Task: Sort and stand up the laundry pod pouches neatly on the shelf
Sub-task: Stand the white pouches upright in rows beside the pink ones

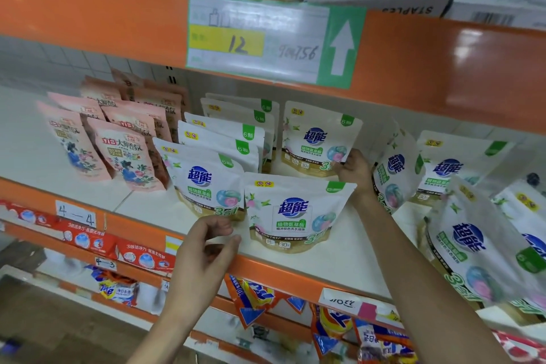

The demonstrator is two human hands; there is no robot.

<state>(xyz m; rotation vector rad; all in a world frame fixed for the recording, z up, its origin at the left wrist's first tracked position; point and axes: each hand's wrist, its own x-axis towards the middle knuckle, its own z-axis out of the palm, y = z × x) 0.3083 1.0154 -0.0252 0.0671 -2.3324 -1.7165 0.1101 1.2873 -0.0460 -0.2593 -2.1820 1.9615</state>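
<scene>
right hand [353, 170] grasping rear white pouch [317, 139] | left hand [206, 248] loose, empty | right pouches [478, 245] blurred, uncountable

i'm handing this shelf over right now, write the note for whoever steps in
Left hand: open, empty, at the shelf edge beside the front white pouch.
Right hand: gripping the lower right corner of the rear white pouch, which stands upright.
Done: pink pouches stand grouped at left; a row of white pouches stands in the middle, the front white pouch upright to its right.
Left: white pouches on the right lean or lie tilted; stand them up in rows behind the front ones.
</scene>
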